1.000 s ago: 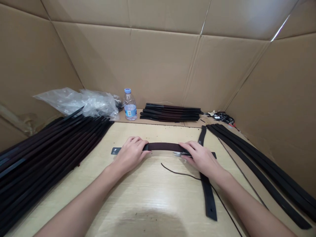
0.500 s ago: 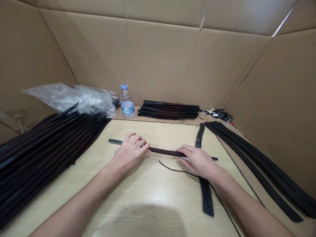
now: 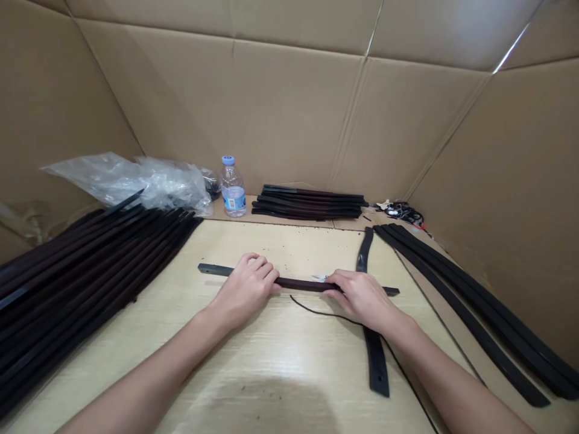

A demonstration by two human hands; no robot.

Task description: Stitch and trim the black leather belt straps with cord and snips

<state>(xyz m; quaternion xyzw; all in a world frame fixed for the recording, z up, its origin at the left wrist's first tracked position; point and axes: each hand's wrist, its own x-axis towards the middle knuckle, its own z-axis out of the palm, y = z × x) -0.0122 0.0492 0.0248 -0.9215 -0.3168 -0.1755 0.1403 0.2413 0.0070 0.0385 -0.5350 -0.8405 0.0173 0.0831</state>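
Note:
A narrow dark strip (image 3: 302, 284) with a brownish-black middle and black ends lies crosswise in front of me. My left hand (image 3: 253, 283) is closed around it left of the middle; its left end, with a small hole, sticks out beyond the hand. Farther right, my right hand (image 3: 357, 295) grips the same strip between thumb and fingers. Beneath the right hand passes a wider black strap (image 3: 376, 361), lying lengthwise with a hole at its near end. A thin black cord (image 3: 316, 312) curves out from under that hand. Something small and whitish (image 3: 320, 278) shows behind the strip.
Many dark strips (image 3: 90, 283) are heaped at the left. Several black straps (image 3: 470, 307) lie along the right. At the back are a plastic bag (image 3: 167, 184), a water bottle (image 3: 234, 190), a strip bundle (image 3: 312, 203) and tangled cords (image 3: 402, 211). Cardboard walls (image 3: 289, 102) enclose the table.
My left hand has shifted slightly right along the strip, showing more of its left end. The strip's middle sits slightly nearer me. My right hand keeps nearly the same place.

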